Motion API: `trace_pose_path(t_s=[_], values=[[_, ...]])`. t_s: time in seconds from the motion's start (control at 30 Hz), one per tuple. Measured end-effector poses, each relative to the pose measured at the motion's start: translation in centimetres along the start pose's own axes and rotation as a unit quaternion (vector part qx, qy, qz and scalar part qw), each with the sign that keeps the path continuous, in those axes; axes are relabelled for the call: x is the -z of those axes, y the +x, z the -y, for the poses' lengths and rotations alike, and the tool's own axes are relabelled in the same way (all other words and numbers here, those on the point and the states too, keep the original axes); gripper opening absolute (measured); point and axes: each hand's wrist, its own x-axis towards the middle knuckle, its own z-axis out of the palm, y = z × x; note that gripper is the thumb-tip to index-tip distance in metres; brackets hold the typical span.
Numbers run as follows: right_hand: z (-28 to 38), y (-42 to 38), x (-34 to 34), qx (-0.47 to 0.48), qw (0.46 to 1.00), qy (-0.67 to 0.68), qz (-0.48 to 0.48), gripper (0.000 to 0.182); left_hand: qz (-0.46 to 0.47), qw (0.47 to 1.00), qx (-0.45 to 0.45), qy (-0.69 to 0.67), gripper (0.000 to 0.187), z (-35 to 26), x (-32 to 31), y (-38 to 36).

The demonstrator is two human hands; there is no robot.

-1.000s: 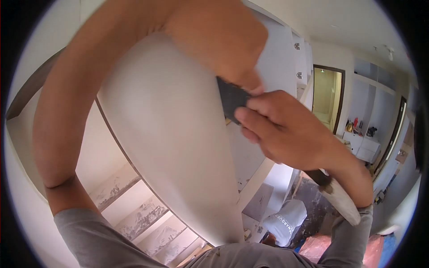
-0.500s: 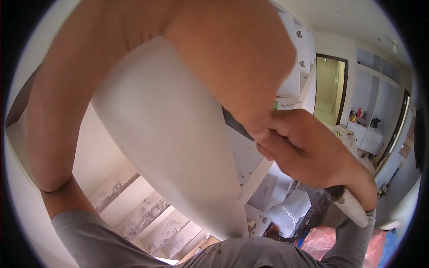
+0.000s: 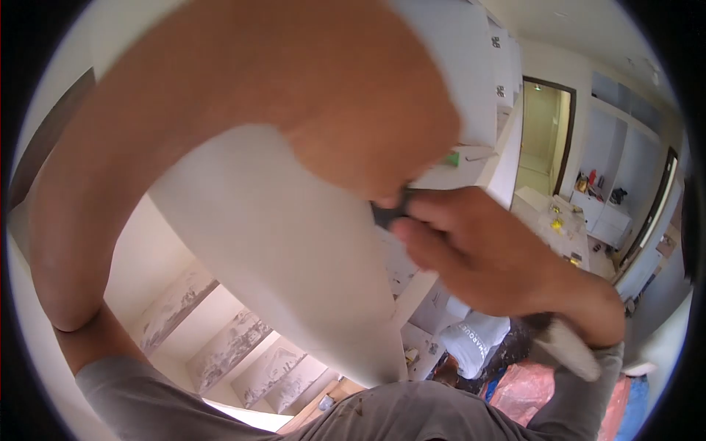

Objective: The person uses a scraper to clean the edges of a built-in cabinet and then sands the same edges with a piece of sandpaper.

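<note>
My left hand (image 3: 375, 125) arches across the top of the view, its back toward the camera and its fingers mostly hidden. Close beside it, my right hand (image 3: 478, 250) pinches a dark flat piece (image 3: 390, 213) between thumb and fingers. A large smooth white panel (image 3: 272, 242) lies below and behind both hands. Under my right wrist is a pale, worn object (image 3: 568, 349) with a brown end; what holds it cannot be made out.
Shelves with grey smudges (image 3: 235, 338) stand lower left. A person in a light printed shirt (image 3: 474, 342) is low down, near pink sheeting (image 3: 526, 389). White cabinets (image 3: 471, 73), a cluttered counter (image 3: 548, 213) and a doorway (image 3: 540, 140) are to the right.
My left hand has shifted left. My right hand has moved slightly left, and more of the dark piece shows between the hands. The view has shifted slightly.
</note>
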Motion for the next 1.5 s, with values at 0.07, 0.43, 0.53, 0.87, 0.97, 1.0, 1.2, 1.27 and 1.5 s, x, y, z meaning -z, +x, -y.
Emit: trace_pose_path(t_s=[0.07,0.43,0.53,0.87,0.97,1.0,1.2,1.27,1.5], values=[[-0.2,1.2,-1.1,-0.012,1.0,0.025,0.008,0.022,0.022,0.999,-0.016,0.032,0.019,-0.2,0.6,0.6],[-1.2,-0.8,-1.6,0.005,1.0,0.023,0.018,0.026,0.168,0.985,0.003,0.025,0.027,-1.3,-0.5,2.0],[-1.4,-1.9,-1.2,-0.017,0.999,0.037,0.034,0.017,0.192,0.981,0.001,0.027,0.029,-2.0,-0.3,2.1],[-4.6,-2.9,-4.1,0.052,0.998,0.038,-0.015,0.015,0.144,0.987,-0.066,-0.022,0.028,-2.1,-3.2,2.4],[-4.8,-2.3,-4.2,0.016,0.999,0.044,0.01,0.015,0.216,0.975,-0.037,-0.027,0.027,-2.5,-2.9,3.8],[-4.5,-3.2,-3.8,0.025,0.999,0.046,0.001,0.015,0.169,0.983,-0.052,-0.039,0.027,-2.8,-3.1,3.1],[-5.5,-3.0,-5.1,0.015,0.998,0.058,-0.003,0.015,0.257,0.965,-0.038,-0.036,0.028,-3.5,-3.5,4.3],[-5.7,-3.7,-5.3,0.026,0.997,0.075,-0.015,0.015,0.239,0.969,-0.06,-0.03,0.029,-4.0,-3.8,4.3],[-6.6,-4.7,-6.0,0.0,0.998,0.06,0.012,0.017,0.215,0.968,-0.093,-0.087,0.026,-4.2,-5.4,4.3]])
